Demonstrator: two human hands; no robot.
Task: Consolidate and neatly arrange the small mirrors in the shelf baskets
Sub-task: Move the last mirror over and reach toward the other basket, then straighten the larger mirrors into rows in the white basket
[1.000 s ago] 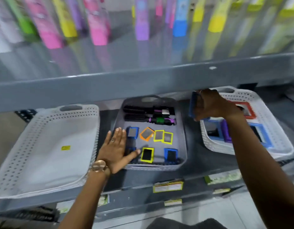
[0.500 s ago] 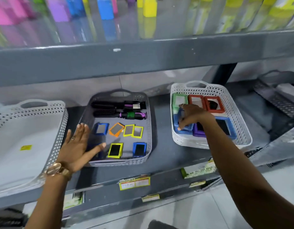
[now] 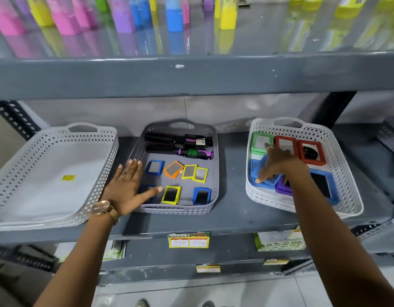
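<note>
A grey basket (image 3: 180,210) in the middle of the shelf holds several small framed mirrors: a blue one (image 3: 155,167), an orange one (image 3: 173,169), two yellow ones (image 3: 189,171), a dark yellow-framed one (image 3: 171,194) and another blue one (image 3: 201,195). My left hand (image 3: 129,185) lies flat with fingers spread over the basket's left rim, its thumb on a part-hidden blue mirror. The white basket (image 3: 264,199) at the right holds green (image 3: 260,141), red (image 3: 311,151), purple (image 3: 282,188) and blue (image 3: 323,187) mirrors. My right hand (image 3: 278,165) rests spread on the blue mirrors (image 3: 255,169) there.
Two black hairbrushes (image 3: 176,145) lie across the back of the grey basket. A large white basket (image 3: 98,173) with only a yellow sticker stands at the left. The upper shelf's beam (image 3: 191,76) overhangs the baskets. Price labels (image 3: 188,240) hang on the shelf's front edge.
My right hand carried a blue mirror from above the shelf down into the right white basket and now lies flat on it. My left hand stayed on the grey basket.
</note>
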